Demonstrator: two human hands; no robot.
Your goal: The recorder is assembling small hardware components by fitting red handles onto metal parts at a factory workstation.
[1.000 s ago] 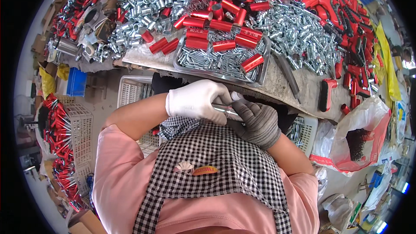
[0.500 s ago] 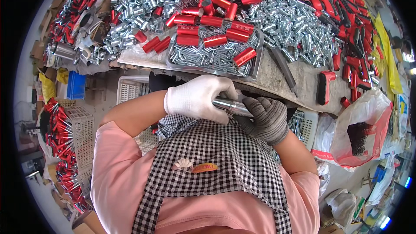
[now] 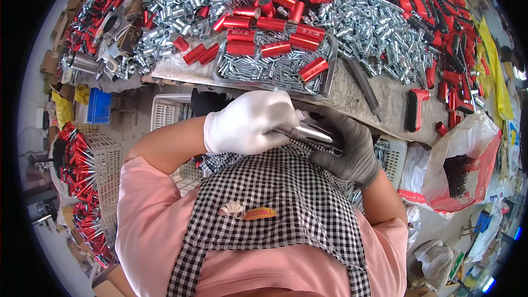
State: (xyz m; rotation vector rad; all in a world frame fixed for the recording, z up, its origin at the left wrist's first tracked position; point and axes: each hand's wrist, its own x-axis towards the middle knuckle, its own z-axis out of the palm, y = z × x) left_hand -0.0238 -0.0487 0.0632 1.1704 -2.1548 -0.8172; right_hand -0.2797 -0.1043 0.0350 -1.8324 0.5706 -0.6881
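A shiny metal tube (image 3: 314,133) lies crosswise in front of my apron, just short of the workbench edge. My left hand (image 3: 256,121), in a white glove, is closed around its left part. My right hand (image 3: 352,146), in a dark grey knit glove, is at the tube's right end with fingers and thumb spread apart. The tube's end points toward that palm; whether it touches is hard to make out. Both gloves are slightly blurred, and the left glove hides the tube's other end.
A clear tray (image 3: 330,77) of thin metal pins and red sleeves (image 3: 240,48) stands on the bench (image 3: 393,104). Around it are heaps of metal rings, small parts and red handles (image 3: 418,109). A dark metal bar (image 3: 363,89) lies right; plastic baskets (image 3: 104,159) stand below.
My right hand has loosened from around the tube, its fingers and thumb spreading apart. More of the tube's right end shows. My left hand has turned slightly and keeps its grip.
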